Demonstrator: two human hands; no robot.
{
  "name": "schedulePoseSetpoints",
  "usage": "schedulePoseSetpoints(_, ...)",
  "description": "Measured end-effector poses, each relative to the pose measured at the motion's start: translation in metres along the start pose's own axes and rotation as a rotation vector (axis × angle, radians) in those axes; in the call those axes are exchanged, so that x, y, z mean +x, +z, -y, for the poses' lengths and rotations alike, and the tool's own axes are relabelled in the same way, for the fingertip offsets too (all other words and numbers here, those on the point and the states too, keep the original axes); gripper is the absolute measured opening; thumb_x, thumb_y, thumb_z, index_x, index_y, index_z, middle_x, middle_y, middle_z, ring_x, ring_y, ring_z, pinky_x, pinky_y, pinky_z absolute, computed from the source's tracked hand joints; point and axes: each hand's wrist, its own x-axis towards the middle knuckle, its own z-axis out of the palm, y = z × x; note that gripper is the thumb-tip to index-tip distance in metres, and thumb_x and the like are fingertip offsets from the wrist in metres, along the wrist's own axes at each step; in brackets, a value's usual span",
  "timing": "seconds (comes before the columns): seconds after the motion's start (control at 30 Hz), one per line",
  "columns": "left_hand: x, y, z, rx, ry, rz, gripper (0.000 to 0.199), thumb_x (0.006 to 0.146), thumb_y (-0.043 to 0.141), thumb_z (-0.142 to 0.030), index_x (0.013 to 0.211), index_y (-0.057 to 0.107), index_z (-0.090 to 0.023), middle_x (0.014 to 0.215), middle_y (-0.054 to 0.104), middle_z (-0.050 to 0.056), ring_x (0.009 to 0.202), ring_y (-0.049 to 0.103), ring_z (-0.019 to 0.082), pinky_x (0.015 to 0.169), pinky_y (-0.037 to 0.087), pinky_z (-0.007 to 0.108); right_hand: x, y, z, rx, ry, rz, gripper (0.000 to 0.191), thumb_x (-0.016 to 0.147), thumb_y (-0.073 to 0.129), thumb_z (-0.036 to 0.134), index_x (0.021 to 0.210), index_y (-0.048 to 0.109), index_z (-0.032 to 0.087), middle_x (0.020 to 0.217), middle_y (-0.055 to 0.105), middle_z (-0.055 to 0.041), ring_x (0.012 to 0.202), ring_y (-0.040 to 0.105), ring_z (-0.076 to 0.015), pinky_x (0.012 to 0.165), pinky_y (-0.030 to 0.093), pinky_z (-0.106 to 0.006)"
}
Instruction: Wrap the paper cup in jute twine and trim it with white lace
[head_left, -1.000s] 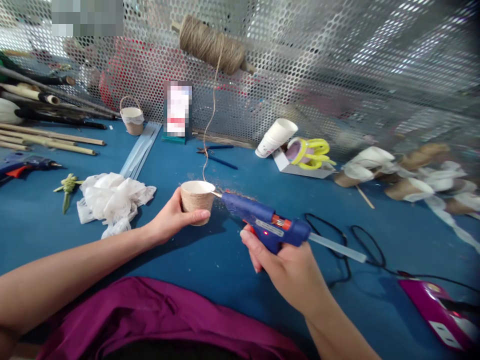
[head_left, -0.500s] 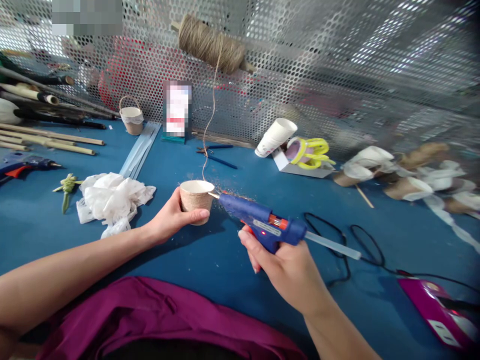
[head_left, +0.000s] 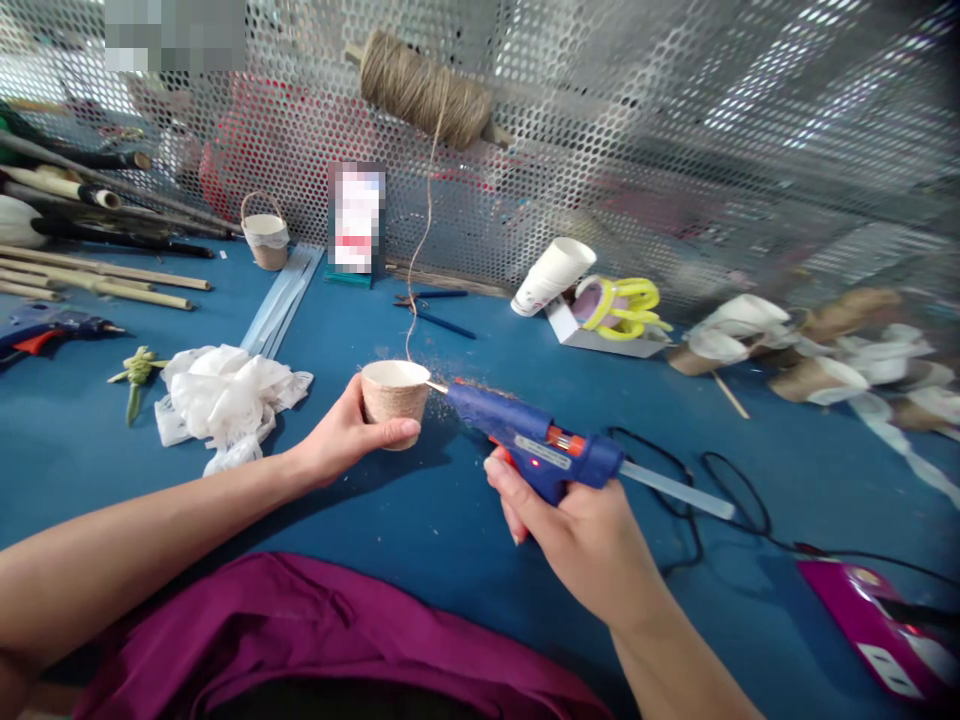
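Note:
My left hand (head_left: 358,430) is closed round a paper cup (head_left: 393,402) wrapped in brown twine, its white inside facing up. In my right hand (head_left: 570,525) is a blue glue gun (head_left: 517,425), with a clear glue stick (head_left: 686,488) poking out of its back. The gun's metal nozzle points left, at the cup's right rim; whether it touches cannot be told. From a spool of twine (head_left: 426,90) on the mesh wall, a strand (head_left: 430,200) hangs down behind the cup.
White lace (head_left: 225,400) lies left of the cup, near a second glue gun (head_left: 56,328). Pliers (head_left: 435,310), stacked paper cups (head_left: 553,275) and a small handled basket (head_left: 265,240) stand or lie farther back. A black cord (head_left: 694,510) runs to a purple power strip (head_left: 862,620).
My right hand has drawn the glue gun slightly to the right, along the cup's rim or off it. The cup in my left hand has hardly moved.

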Motion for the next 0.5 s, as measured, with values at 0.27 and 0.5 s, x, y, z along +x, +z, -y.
schedulePoseSetpoints(0.27, -0.0003, 0.0006, -0.0002, 0.004, 0.009, -0.003, 0.066, 0.058, 0.080, -0.031, 0.111, 0.045, -0.015, 0.110, 0.057, 0.010, 0.102, 0.054, 0.024, 0.090, 0.041, 0.038, 0.0000, 0.0022, -0.0068, 0.016, -0.012, -0.004, 0.023, 0.083, 0.054, 0.038, 0.075, 0.059, 0.017, 0.039, 0.049, 0.0057, 0.035, 0.051, -0.0111, 0.042, 0.048, -0.024)
schedulePoseSetpoints(0.5, -0.0002, 0.0016, -0.0012, 0.002, -0.008, 0.015, 0.066, 0.058, 0.080, -0.032, 0.110, 0.044, -0.015, 0.110, 0.057, 0.010, 0.101, 0.054, 0.023, 0.091, 0.040, 0.038, -0.0007, 0.0045, -0.0036, 0.006, -0.066, -0.041, 0.022, 0.084, 0.054, 0.035, 0.072, 0.059, 0.017, 0.041, 0.051, 0.0050, 0.036, 0.052, -0.0113, 0.042, 0.048, -0.024)
